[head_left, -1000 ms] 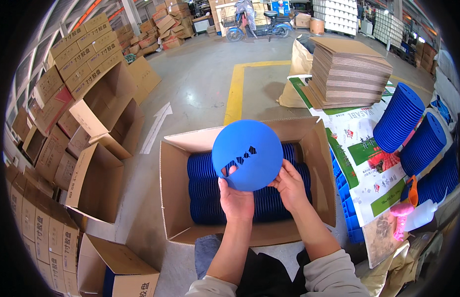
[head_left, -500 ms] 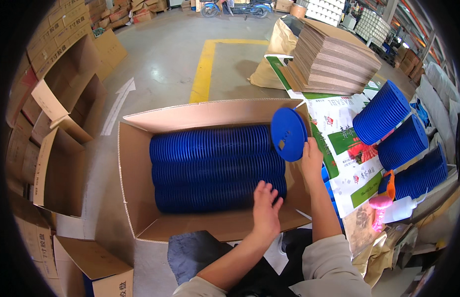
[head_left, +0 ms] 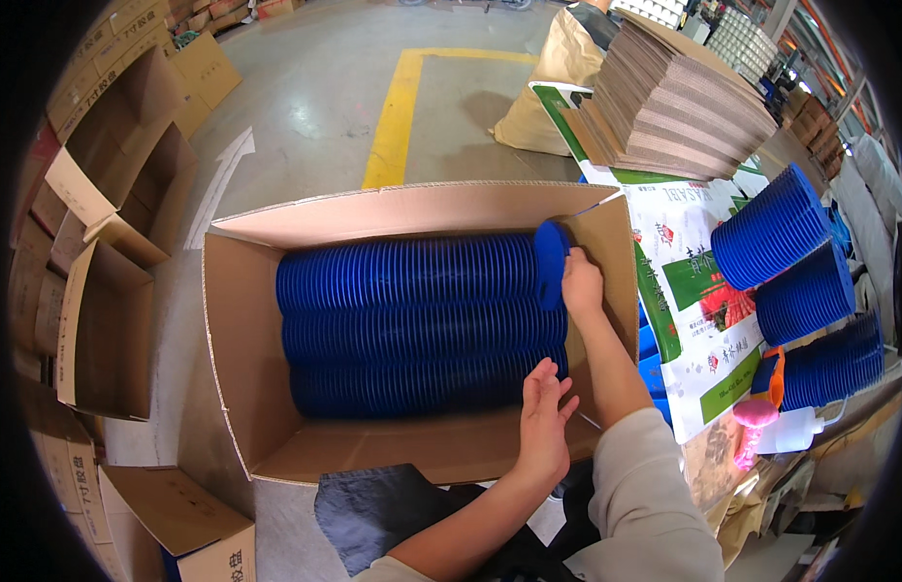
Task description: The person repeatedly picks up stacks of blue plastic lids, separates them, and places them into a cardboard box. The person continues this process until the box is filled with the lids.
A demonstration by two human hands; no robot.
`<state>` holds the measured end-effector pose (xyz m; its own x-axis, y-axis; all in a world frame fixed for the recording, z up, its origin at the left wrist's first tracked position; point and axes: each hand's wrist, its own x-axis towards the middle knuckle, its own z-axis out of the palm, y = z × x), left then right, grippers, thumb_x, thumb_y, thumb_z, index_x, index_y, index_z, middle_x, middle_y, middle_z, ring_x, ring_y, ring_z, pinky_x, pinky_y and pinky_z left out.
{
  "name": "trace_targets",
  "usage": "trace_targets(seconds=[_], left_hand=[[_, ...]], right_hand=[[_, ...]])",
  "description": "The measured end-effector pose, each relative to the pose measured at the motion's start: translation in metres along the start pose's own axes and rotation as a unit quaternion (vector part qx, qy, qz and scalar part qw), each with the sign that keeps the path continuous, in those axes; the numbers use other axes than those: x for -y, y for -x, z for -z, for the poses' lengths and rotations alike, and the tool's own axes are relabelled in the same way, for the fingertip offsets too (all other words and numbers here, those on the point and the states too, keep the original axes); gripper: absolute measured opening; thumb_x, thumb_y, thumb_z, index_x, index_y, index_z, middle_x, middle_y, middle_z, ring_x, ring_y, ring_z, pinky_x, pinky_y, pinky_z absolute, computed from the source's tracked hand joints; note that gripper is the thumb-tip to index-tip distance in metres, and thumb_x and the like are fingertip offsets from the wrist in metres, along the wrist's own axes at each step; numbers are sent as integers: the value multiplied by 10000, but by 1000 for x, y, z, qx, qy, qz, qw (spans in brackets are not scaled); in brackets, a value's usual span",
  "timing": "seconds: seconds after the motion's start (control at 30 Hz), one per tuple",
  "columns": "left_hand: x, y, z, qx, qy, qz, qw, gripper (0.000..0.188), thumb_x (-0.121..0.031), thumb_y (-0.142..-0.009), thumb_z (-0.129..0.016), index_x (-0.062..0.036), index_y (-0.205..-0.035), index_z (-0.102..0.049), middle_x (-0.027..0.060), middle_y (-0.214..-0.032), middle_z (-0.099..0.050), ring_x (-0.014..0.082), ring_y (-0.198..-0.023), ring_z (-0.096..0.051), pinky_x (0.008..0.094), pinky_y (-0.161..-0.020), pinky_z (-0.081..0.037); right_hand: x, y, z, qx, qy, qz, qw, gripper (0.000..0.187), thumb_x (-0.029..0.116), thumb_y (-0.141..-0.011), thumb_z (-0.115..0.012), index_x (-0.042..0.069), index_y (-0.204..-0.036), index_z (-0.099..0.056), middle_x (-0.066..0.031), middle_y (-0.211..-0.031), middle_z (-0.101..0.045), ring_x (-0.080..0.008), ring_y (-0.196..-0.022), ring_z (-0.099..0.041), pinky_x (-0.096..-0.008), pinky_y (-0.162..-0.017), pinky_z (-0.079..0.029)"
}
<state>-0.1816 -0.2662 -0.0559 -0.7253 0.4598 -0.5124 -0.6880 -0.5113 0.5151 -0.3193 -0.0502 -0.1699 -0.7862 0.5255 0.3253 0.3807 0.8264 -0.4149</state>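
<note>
An open cardboard box (head_left: 233, 359) stands before me, with three rows of blue plastic discs (head_left: 412, 274) packed on edge inside. My right hand (head_left: 582, 281) grips a single blue disc (head_left: 552, 276) by its right side, at the right end of the far row. That disc stands almost on edge, close against the row; whether it touches is hard to tell. Over the right end of the near row hovers my left hand (head_left: 546, 412), its fingers stretched out and nothing in them.
On the right, a table with a printed cover (head_left: 684, 218) carries stacks of blue discs (head_left: 771, 228), a pile of flat cardboard (head_left: 679, 102), a white squeeze bottle (head_left: 790, 430) and a pink item (head_left: 755, 415). Open cardboard boxes (head_left: 107, 330) line the left. A tan sack (head_left: 558, 82) stands behind.
My right hand has lowered the disc into the box and turned it from facing me to nearly edge-on, against the far row. My left hand has shifted slightly right.
</note>
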Motion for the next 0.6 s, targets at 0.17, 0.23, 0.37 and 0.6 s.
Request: trace_targets(seconds=[0.17, 0.23, 0.37, 0.6], left_hand=[[0, 3, 6, -9, -6, 6, 1000, 434, -288, -1028, -442, -88, -1407, -376, 95, -1436, -387, 229, -1227, -450, 414, -1007, -405], [0, 7, 7, 2, -8, 15, 1000, 437, -297, -1024, -450, -87, -1401, -382, 93, -1429, -395, 227, -1220, -458, 418, -1004, -408], [2, 8, 2, 16, -15, 34, 999, 442, -324, -1008, -486, -87, -1374, -413, 81, -1381, -448, 223, -1192, -484, 419, -994, -420], [6, 13, 13, 86, -72, 55, 992, 414, -311, -965, -558, -90, -1309, -490, 91, -1312, -522, 250, -1156, -520, 416, -993, -416]], right_hand=[[-5, 17, -14, -29, -62, 40, 997, 480, 247, -990, -467, 29, -1414, -412, -291, -1259, -556, -390, -1167, -553, -461, -993, -433], [-17, 39, 4, 113, -78, 35, 990, 506, 239, -981, -493, 21, -1425, -391, -248, -1387, -477, -361, -1279, -475, -423, -1071, -379], [-32, 112, 61, 230, -126, 177, 949, 463, 209, -956, -541, 43, -1382, -467, -200, -1360, -527, -344, -1272, -493, -397, -1066, -396], [-49, 151, 193, 107, -425, -94, 894, 352, 184, -983, -528, 55, -1309, -560, -124, -1218, -642, -238, -1021, -656, -333, -885, -500]])
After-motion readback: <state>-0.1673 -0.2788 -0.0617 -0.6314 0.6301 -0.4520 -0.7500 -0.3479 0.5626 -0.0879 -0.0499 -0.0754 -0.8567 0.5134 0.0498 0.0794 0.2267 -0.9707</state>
